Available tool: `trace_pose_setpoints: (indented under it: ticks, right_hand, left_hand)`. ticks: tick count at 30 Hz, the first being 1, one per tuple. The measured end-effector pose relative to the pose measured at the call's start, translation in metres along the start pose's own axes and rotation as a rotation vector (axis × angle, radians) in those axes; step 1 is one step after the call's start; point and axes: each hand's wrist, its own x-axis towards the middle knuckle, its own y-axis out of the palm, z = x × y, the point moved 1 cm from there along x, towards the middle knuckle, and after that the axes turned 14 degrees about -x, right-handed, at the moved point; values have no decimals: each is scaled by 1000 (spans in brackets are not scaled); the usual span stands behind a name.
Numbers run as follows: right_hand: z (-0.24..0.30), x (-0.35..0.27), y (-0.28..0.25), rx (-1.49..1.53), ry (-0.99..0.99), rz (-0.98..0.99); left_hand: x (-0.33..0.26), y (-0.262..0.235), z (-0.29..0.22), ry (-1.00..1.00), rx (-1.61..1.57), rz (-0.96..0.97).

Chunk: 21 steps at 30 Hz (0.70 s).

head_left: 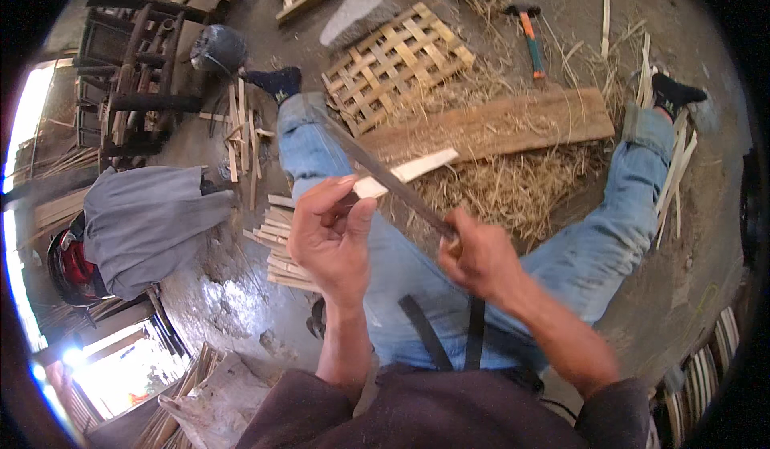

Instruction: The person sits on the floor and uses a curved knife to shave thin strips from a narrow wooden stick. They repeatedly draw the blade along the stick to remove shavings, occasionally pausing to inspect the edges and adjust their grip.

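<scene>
Between its thumb and fingers my left hand pinches one end of a pale, flat bamboo strip, which points away to the right. My right hand is closed round the handle of a long, dark-bladed knife. The blade slants up to the left and crosses the strip just beyond my left fingertips. Part of the strip is hidden under the blade. Both hands are above my lap, between my spread legs in blue jeans.
A wooden board lies ahead among curly shavings. Beyond it are a woven lattice panel, a grey stone and a hammer. Cut strips are stacked left of my leg. A grey cloth hangs at the left.
</scene>
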Motion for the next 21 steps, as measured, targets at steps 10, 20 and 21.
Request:
trace_pose_setpoints:
  ticks: [10,20,21]
  right_hand:
    - [24,-9,0,41,-49,-47]
    - [5,-20,5,53,23,39]
    - [-6,-14,8,18,66,55]
  left_hand:
    - [11,-11,7,-46,1,2]
    - [7,-7,5,-28,-62,26]
    - [8,-7,4,-21,-54,32]
